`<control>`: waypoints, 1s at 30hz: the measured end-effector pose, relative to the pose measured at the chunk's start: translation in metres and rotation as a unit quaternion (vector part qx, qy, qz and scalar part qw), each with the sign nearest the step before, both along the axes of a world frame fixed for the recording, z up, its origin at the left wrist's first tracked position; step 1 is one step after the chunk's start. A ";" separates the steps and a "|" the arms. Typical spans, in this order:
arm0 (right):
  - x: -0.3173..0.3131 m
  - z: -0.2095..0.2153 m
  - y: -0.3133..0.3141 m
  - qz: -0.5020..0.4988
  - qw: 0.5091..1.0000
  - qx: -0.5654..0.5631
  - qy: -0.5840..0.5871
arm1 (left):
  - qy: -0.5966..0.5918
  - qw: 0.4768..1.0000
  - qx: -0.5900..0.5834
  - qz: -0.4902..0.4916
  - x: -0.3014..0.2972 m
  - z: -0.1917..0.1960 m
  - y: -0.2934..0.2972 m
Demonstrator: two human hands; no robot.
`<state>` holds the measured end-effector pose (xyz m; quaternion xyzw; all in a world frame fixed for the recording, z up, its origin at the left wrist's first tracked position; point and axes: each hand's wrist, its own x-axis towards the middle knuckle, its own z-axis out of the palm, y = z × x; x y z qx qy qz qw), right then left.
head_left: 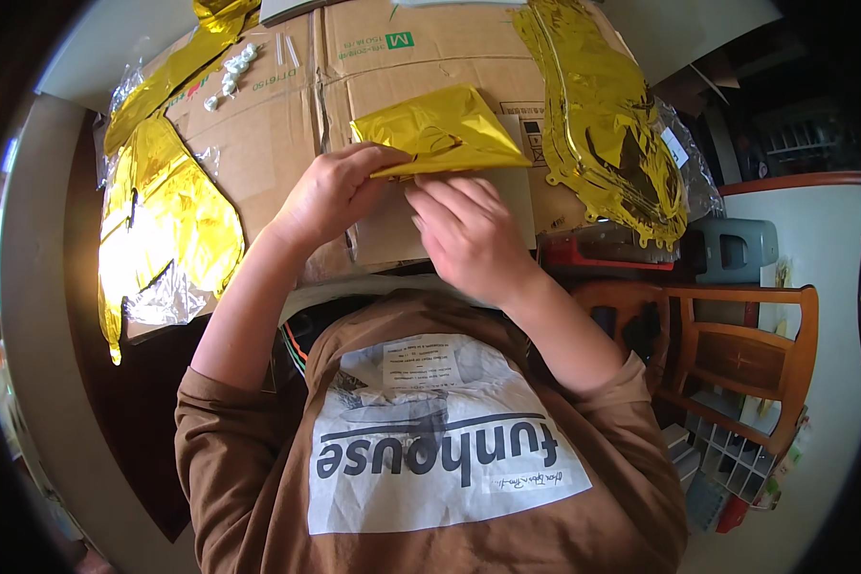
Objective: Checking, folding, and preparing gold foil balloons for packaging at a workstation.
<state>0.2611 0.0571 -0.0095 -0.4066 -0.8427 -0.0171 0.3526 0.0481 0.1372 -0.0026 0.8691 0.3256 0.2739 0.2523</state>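
A folded gold foil balloon (440, 120) is in front of me, its shiny sheet bent into a flat packet. My left hand (333, 191) pinches its near left edge, thumb on top. Curled fingers of my right hand (471, 234) meet the near edge at the middle, their tips partly hidden beneath the foil. Under both hands lies a flat greyish board (507, 206), resting on the cardboard (268, 158) that covers the table.
Flat gold foil balloons lie at the left (177, 201) and right (607, 124), with clear plastic wrap around them. White-green small pieces (230, 75) sit at the back left. A wooden chair (737, 359) and a grey-green plastic stool (737, 251) stand to the right.
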 end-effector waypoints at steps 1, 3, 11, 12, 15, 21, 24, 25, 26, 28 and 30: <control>0.008 0.011 -0.004 0.022 0.999 0.012 0.023 | 0.004 1.000 0.005 -0.010 -0.001 0.001 -0.002; 0.026 0.032 -0.005 0.015 0.998 0.005 0.066 | 0.014 0.999 0.026 -0.036 -0.002 -0.001 -0.005; 0.049 -0.003 0.085 -0.056 0.987 -0.081 -0.127 | 0.016 0.993 0.092 -0.076 -0.007 -0.008 -0.012; 0.048 -0.006 0.087 -0.054 0.981 -0.116 -0.144 | 0.017 0.992 0.092 -0.086 -0.010 -0.003 -0.013; 0.050 -0.008 0.090 -0.042 0.964 -0.185 -0.185 | -0.005 0.996 0.070 -0.051 -0.023 0.007 -0.018; 0.051 -0.013 0.068 -0.040 0.972 -0.160 -0.169 | 0.037 0.996 0.066 0.053 -0.040 -0.007 -0.029; 0.050 -0.021 0.063 -0.030 0.977 -0.155 -0.143 | 0.020 0.995 0.083 0.043 -0.035 -0.008 -0.029; 0.051 -0.025 0.063 -0.029 0.978 -0.156 -0.136 | 0.019 0.996 0.083 0.035 -0.035 -0.011 -0.028; 0.051 -0.026 0.063 -0.027 0.979 -0.157 -0.129 | 0.019 0.996 0.083 0.029 -0.036 -0.012 -0.027; 0.053 -0.025 0.063 -0.032 0.977 -0.162 -0.134 | -0.009 0.999 0.040 0.032 -0.036 -0.011 -0.028; 0.052 -0.025 0.063 -0.038 0.974 -0.168 -0.145 | -0.027 0.999 0.016 0.039 -0.038 -0.011 -0.029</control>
